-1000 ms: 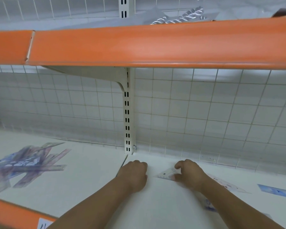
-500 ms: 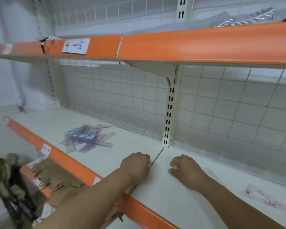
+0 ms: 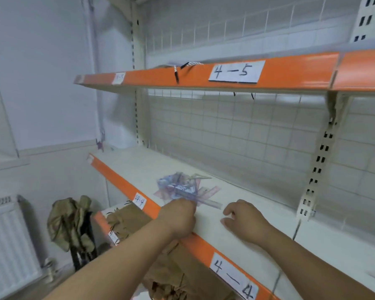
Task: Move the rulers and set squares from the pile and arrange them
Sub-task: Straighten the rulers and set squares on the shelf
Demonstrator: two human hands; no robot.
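Since half a second ago both hands have left the upright, and the view has swung left. The left hand (image 3: 178, 217) now meets the near edge of the pile of rulers and set squares (image 3: 186, 189), fingers curled (any grip is hidden). The right hand (image 3: 245, 221), just beside it, rests loosely curled and empty on the white shelf (image 3: 264, 191). An orange-edged upper shelf (image 3: 301, 68) runs above both, and a radiator (image 3: 9, 245) stands far left.

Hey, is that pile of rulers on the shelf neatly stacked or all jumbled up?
Jumbled. The pile lies on the shelf with its pieces crossing at different angles, ends poking out.
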